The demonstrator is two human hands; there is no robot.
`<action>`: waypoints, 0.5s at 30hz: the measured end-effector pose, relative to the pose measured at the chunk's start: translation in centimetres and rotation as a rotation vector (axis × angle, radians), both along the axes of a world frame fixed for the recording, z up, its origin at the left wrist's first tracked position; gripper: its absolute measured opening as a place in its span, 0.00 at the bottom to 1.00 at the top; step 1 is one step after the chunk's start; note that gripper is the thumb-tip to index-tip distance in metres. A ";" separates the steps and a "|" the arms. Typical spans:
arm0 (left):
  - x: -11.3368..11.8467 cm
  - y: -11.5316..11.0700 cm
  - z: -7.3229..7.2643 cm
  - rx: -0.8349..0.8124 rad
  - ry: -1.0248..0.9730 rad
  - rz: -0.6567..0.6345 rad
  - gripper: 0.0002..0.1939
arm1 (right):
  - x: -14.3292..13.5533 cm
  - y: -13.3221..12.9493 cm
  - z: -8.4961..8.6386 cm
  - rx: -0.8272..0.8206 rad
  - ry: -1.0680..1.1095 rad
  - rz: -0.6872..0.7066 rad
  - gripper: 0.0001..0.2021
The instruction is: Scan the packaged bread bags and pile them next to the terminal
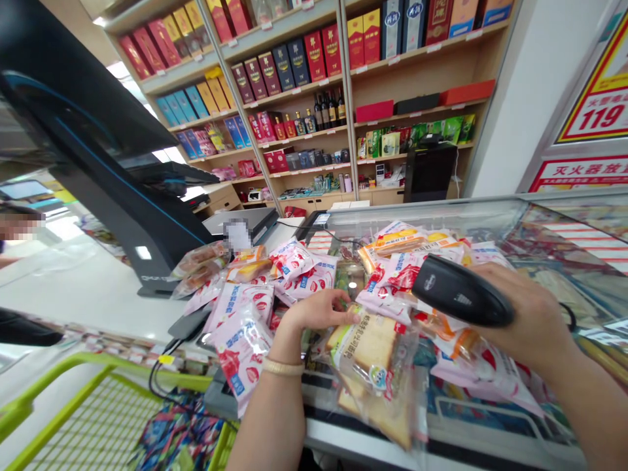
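Observation:
My left hand [321, 310], with a pale bracelet [283, 367] at the wrist, has its fingers closed at the top edge of a clear bag of sliced bread [369, 347]. A second bread bag [375, 409] lies partly under that one. My right hand [513, 314] grips a black handheld barcode scanner [461, 291], its head pointing left above the bread packs. Pink-and-white bread packs [392, 281] lie between the hands and beyond them. More such packs [240, 307] are heaped left of my left hand.
A glass-topped display case [461, 209] supports the packs. At left, a dark checkout terminal [98, 163] stands on the white counter [93, 281]. A green shopping cart [73, 405] holds colourful small packets [179, 432]. Shelves [294, 95] of boxed goods rise behind. Part of another person [19, 226] shows far left.

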State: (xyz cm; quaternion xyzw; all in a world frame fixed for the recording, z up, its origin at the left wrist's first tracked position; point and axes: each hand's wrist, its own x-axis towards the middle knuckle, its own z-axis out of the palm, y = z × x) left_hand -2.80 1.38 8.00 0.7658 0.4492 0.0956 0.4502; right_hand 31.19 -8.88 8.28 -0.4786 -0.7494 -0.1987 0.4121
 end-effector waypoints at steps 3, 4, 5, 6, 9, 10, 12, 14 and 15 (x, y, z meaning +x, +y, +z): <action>0.2 0.0 -0.2 -0.019 -0.022 0.007 0.28 | -0.1 0.0 0.1 -0.002 -0.005 0.005 0.11; 0.3 -0.1 -0.3 -0.033 -0.037 0.019 0.28 | -0.1 0.0 0.1 -0.001 -0.010 0.005 0.12; 0.4 -0.1 -0.3 -0.058 -0.056 0.029 0.29 | -0.1 0.0 0.1 0.002 -0.014 0.005 0.12; 0.5 -0.2 -0.3 -0.095 -0.080 0.035 0.29 | -0.1 0.0 0.2 0.010 -0.020 0.004 0.12; 1.0 -0.4 -0.2 -0.238 -0.173 0.044 0.33 | -0.1 0.0 0.3 0.037 -0.054 0.011 0.11; 1.1 -0.4 -0.2 -0.280 -0.211 0.048 0.34 | -0.1 0.0 0.3 0.043 -0.060 0.012 0.11; 1.1 -0.5 -0.1 -0.341 -0.292 0.052 0.37 | 0.0 0.0 0.1 0.040 -0.056 0.011 0.12; 1.0 -0.6 0.1 -0.368 -0.377 0.049 0.37 | 0.1 0.1 -0.3 0.022 -0.027 0.002 0.12; 0.8 -0.7 0.2 -0.377 -0.421 0.045 0.38 | 0.2 0.1 -0.5 0.010 -0.013 -0.002 0.12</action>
